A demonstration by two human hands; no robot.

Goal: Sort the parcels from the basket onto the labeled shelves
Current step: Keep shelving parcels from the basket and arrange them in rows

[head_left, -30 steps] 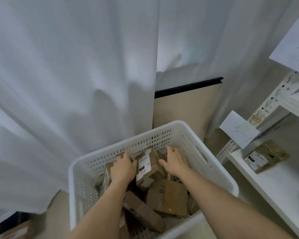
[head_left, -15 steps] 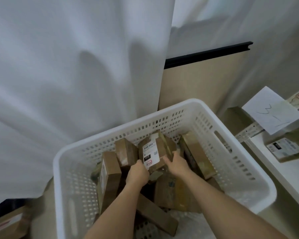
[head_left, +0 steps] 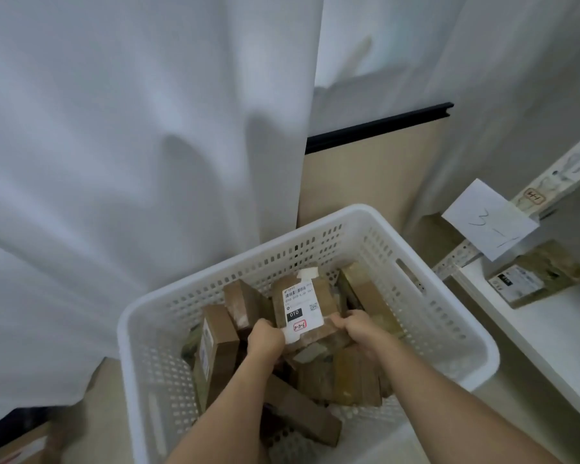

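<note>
This looks like a parcel sorting room: a white perforated plastic basket full of brown cardboard parcels, a white metal shelf tagged with a handwritten paper label, white curtains behind.

- One camera only, worn on my head, so nothing here is shared with a second view.
- It looks forward and steeply down along both my forearms into the white perforated plastic basket, which sits close below me, centre and low in the frame.
- My left hand and right hand lie near the middle.
- Ahead hangs the white fabric curtain; the white metal shelf cuts in at the right edge.
</note>
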